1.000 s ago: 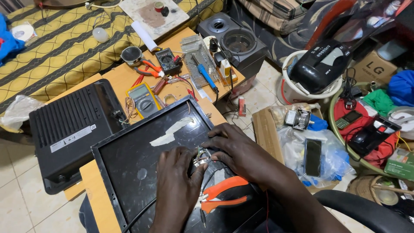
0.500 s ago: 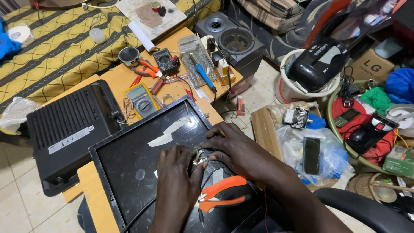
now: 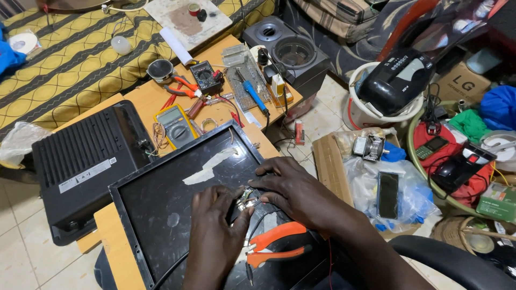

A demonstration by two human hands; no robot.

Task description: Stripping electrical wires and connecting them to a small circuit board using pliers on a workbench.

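Observation:
My left hand [image 3: 215, 236] and my right hand [image 3: 293, 188] meet over a small metal part with wires [image 3: 246, 197], pinched between the fingertips of both. The part sits on a black flat panel [image 3: 166, 215] that lies across a wooden table [image 3: 107, 241]. A strip of pale tape [image 3: 207, 167] sticks to the panel. Orange-handled pliers [image 3: 274, 246] lie on the panel just near my wrists, touching neither hand. Thin black wires run from the part toward me.
A black ribbed device case [image 3: 80, 161] lies left of the panel. Behind it are a yellow multimeter [image 3: 174, 122], a blue-handled tool [image 3: 252, 91] and a black speaker [image 3: 290, 51]. Bags, a white bucket [image 3: 360, 115] and cartons crowd the floor at right.
The view has shifted slightly. Both hands stay on the small part, with only small finger movements.

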